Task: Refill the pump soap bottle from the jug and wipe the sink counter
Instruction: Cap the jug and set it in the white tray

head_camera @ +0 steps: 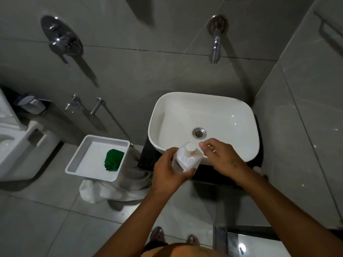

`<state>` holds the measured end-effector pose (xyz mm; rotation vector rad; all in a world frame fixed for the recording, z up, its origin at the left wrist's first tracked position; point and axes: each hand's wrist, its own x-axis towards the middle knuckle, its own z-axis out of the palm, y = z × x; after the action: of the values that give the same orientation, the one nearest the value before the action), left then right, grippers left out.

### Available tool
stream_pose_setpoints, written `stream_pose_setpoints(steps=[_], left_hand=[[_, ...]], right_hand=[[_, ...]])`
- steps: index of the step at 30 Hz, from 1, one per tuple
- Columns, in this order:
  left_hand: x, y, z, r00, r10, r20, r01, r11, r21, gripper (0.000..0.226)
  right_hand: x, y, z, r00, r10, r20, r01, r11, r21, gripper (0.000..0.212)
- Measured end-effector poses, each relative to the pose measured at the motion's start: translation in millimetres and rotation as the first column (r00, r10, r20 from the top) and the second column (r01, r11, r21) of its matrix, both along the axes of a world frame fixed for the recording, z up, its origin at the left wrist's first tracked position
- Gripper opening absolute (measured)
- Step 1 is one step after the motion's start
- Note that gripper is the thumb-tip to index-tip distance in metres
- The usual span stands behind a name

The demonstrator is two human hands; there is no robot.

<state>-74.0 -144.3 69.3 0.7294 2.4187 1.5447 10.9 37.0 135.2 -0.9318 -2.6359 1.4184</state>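
Beside the sink [202, 115], left hand [168, 170] grips bottle [187, 157]; right hand [221, 156] pinches loosely; tray [96, 143] holds cloth [113, 159]

White translucent bottle [187, 158] with a white round cap, tilted, held above the front edge of the black counter [146, 160] just before the white sink basin [204, 106]; folded green cloth [113, 160] lies apart in a white tray [89, 143].

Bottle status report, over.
Left hand grips bottle over sink edge. Right hand at its cap. Cloth in tray. Nothing blocking.
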Motion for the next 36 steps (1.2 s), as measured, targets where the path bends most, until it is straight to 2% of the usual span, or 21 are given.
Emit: stream_pose_setpoints(steps=[2, 4, 5, 7, 9, 11, 18, 22, 25, 29, 36], left_hand=[[-1.7, -10.0, 2.2, 0.995, 0.1, 0.025, -0.1, 0.995, 0.023, 0.072], [-4.5, -21.2, 3.8, 0.988, 0.141, 0.065, -0.143, 0.989, 0.029, 0.075], [-7.2, -29.2, 3.8, 0.985, 0.15, 0.086, -0.153, 0.988, 0.023, 0.075], [-18.4, -49.5, 3.1, 0.983, 0.136, 0.125, -0.138, 0.99, 0.01, 0.07], [-36.4, -72.4, -0.5, 0.98, 0.115, 0.16, -0.115, 0.993, -0.007, 0.06], [-59.9, -99.5, -7.6, 0.97, 0.151, 0.189, -0.151, 0.988, -0.011, 0.049], [-174.6, -204.3, -50.4, 0.833, 0.479, 0.276, -0.475, 0.876, -0.084, 0.044], [-244.6, -267.8, -95.8, 0.748, 0.592, 0.299, -0.572, 0.804, -0.163, 0.041], [-291.0, -302.8, -132.7, 0.729, 0.617, 0.297, -0.581, 0.787, -0.208, 0.041], [-330.7, -331.2, -177.6, 0.729, 0.613, 0.305, -0.572, 0.79, -0.222, 0.035], [-354.3, -340.3, -218.2, 0.699, 0.634, 0.331, -0.611, 0.77, -0.185, 0.032]], right_hand=[[-5.6, -12.5, -17.3, 0.987, -0.116, 0.112, 0.15, 0.92, -0.363, 0.041], [-14.1, -34.8, -31.3, 0.978, -0.1, 0.18, 0.196, 0.725, -0.66, 0.042], [-19.9, -46.9, -37.6, 0.979, -0.113, 0.17, 0.203, 0.643, -0.738, 0.042], [-37.7, -67.1, -48.5, 0.977, -0.179, 0.116, 0.198, 0.556, -0.807, 0.039], [-59.4, -85.5, -55.0, 0.977, -0.204, 0.065, 0.163, 0.515, -0.842, 0.035], [-87.2, -108.9, -60.2, 0.985, -0.16, 0.071, 0.144, 0.51, -0.848, 0.033], [-233.7, -214.6, -100.1, 0.992, 0.041, 0.119, 0.084, 0.49, -0.867, 0.04], [-322.3, -286.7, -149.0, 0.982, 0.099, 0.159, 0.088, 0.506, -0.858, 0.019], [-371.3, -325.5, -192.7, 0.971, 0.135, 0.199, 0.097, 0.535, -0.839, 0.012], [-413.7, -349.0, -246.8, 0.954, 0.184, 0.238, 0.098, 0.558, -0.824, 0.011], [-440.0, -355.3, -284.0, 0.955, 0.188, 0.23, 0.075, 0.596, -0.799, 0.012]])
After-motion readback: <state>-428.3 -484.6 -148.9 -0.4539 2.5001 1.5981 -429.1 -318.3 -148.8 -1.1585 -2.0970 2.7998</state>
